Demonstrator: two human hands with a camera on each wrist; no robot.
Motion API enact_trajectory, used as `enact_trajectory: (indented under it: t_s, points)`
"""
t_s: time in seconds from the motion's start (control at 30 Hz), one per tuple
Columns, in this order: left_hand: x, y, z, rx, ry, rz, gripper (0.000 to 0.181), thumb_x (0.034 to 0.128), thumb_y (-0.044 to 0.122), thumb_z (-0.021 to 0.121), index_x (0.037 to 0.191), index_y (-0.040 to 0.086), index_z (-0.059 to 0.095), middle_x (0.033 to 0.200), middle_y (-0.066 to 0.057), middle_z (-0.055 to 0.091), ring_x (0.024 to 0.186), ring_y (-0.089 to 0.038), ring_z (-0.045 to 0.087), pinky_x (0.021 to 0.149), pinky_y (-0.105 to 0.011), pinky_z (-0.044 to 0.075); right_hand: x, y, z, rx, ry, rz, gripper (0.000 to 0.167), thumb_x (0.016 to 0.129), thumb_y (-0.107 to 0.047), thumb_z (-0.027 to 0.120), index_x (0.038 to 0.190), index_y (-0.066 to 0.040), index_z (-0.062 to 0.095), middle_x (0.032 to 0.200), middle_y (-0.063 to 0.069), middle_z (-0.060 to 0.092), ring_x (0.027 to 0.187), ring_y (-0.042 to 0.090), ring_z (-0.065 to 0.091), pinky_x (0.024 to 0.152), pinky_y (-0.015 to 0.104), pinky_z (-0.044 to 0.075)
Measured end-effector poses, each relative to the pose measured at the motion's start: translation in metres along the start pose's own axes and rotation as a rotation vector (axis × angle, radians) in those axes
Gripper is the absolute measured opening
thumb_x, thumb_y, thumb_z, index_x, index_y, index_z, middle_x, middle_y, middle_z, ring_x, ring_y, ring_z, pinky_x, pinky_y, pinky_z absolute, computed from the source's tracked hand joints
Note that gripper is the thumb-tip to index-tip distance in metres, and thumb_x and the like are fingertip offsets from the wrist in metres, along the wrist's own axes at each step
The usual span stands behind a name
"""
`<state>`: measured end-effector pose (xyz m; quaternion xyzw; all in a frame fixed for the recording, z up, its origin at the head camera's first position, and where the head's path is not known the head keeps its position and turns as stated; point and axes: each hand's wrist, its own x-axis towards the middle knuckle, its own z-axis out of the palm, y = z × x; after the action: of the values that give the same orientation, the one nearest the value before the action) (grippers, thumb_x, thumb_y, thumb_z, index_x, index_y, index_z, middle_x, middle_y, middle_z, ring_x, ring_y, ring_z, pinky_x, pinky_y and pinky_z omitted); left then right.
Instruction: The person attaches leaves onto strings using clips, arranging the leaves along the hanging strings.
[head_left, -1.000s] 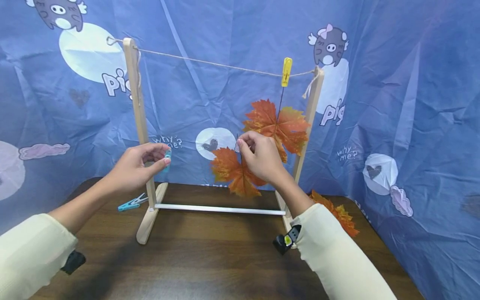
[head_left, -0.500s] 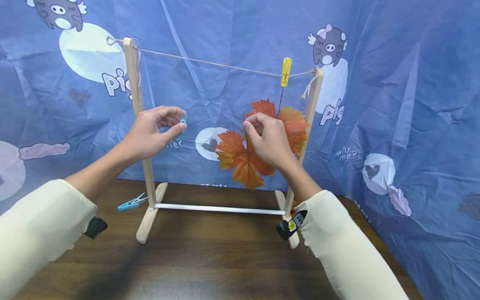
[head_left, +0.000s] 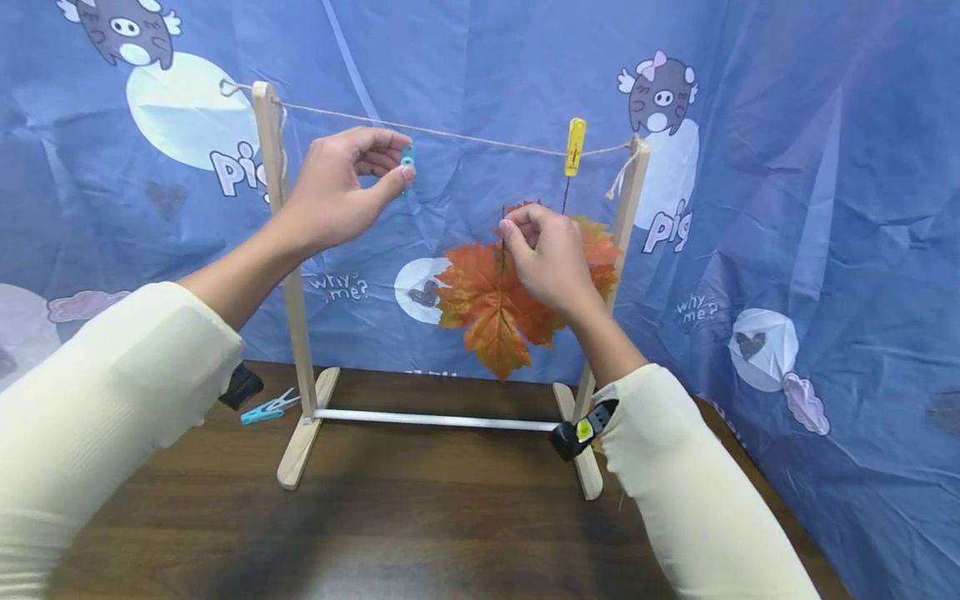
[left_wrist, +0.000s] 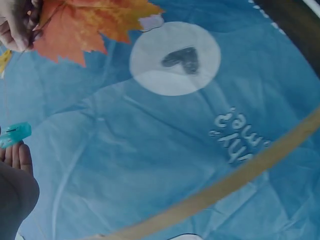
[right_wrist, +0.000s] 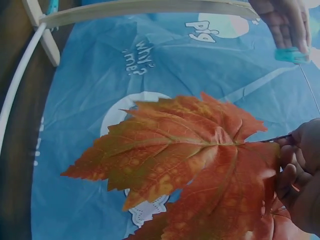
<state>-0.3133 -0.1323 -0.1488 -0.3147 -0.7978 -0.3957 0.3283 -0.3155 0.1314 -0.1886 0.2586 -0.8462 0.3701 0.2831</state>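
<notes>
Between thumb and fingers my left hand (head_left: pixel 347 187) pinches a turquoise clothespin (head_left: pixel 407 158), just below the string (head_left: pixel 465 137) in the head view. My right hand (head_left: pixel 551 254) pinches the thin dark stem of an orange maple leaf (head_left: pixel 495 304), which hangs blade down. Behind that hand a second orange leaf (head_left: pixel 600 242) hangs from the string by a yellow clothespin (head_left: pixel 575 147), partly hidden. In the right wrist view the held leaf (right_wrist: pixel 200 142) fills the middle, and the turquoise clothespin (right_wrist: pixel 291 55) shows at the top right.
A wooden frame with a left post (head_left: pixel 296 333) and a right post (head_left: pixel 630 196) carries the string. A white rod (head_left: pixel 442 419) joins its feet. Another clothespin (head_left: pixel 268 408), blue and white, lies on the brown table (head_left: pixel 420 517) beside the left foot. Blue printed cloth (head_left: pixel 810 208) hangs behind.
My left hand has risen and moved right with the turquoise clothespin, up near the string. My right hand has lifted the leaf and shifted slightly right, now overlapping the hanging leaf.
</notes>
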Motion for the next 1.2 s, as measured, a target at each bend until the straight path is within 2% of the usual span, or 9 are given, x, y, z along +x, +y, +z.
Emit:
enact_trajectory:
  t_s: [0.13,0.3,0.57,0.67,0.93,1.2]
  points:
    - [0.016,0.012,0.001,-0.018,0.024,0.010,0.035,0.0995,0.014,0.067,0.128,-0.006,0.064,0.112,-0.014,0.069,0.101,-0.018,0.066,0.096,-0.023,0.053,0.005,-0.001,-0.002,0.001,0.013,0.030,0.025,0.106,-0.020,0.058,0.104,0.002,0.072,0.087,0.010,0.071,0.071,0.019,0.061,0.064,0.029,0.048]
    - [0.032,0.022,0.002,-0.035,0.051,0.013,0.036,0.1004,0.016,0.065,0.130,-0.005,0.064,0.113,-0.014,0.070,0.103,-0.018,0.067,0.096,-0.023,0.052,0.009,-0.002,-0.004,-0.030,0.043,0.025,0.024,0.106,-0.020,0.059,0.104,0.000,0.073,0.086,0.010,0.072,0.071,0.019,0.062,0.062,0.028,0.047]
    - [0.055,0.032,0.012,-0.066,0.092,-0.046,0.036,0.1011,0.017,0.066,0.132,-0.002,0.065,0.119,-0.016,0.071,0.109,-0.019,0.068,0.096,-0.022,0.053,0.012,-0.006,-0.004,-0.051,0.053,0.052,0.026,0.106,-0.021,0.058,0.108,0.000,0.073,0.089,0.011,0.071,0.074,0.020,0.061,0.064,0.029,0.048]
    - [0.060,0.035,0.017,-0.078,0.092,-0.064,0.037,0.1020,0.017,0.065,0.135,-0.001,0.063,0.121,-0.015,0.070,0.111,-0.018,0.067,0.096,-0.020,0.052,0.013,-0.008,-0.004,-0.054,0.047,0.058,0.027,0.107,-0.023,0.057,0.109,-0.001,0.073,0.089,0.010,0.071,0.074,0.018,0.061,0.063,0.029,0.048]
    - [0.070,0.046,0.032,-0.160,0.145,-0.099,0.037,0.1016,0.015,0.065,0.135,-0.001,0.063,0.122,-0.013,0.070,0.109,-0.014,0.069,0.094,-0.018,0.052,0.016,-0.009,-0.003,-0.054,0.054,0.067,0.024,0.106,-0.021,0.059,0.107,-0.002,0.073,0.089,0.009,0.072,0.074,0.018,0.062,0.063,0.029,0.048]
    - [0.074,0.053,0.045,-0.099,0.134,-0.148,0.040,0.1035,0.022,0.063,0.139,0.004,0.061,0.128,-0.009,0.069,0.114,-0.010,0.067,0.094,-0.016,0.051,0.017,-0.009,-0.001,-0.054,0.055,0.055,0.025,0.106,-0.021,0.058,0.107,-0.001,0.073,0.089,0.009,0.072,0.072,0.018,0.061,0.062,0.030,0.047]
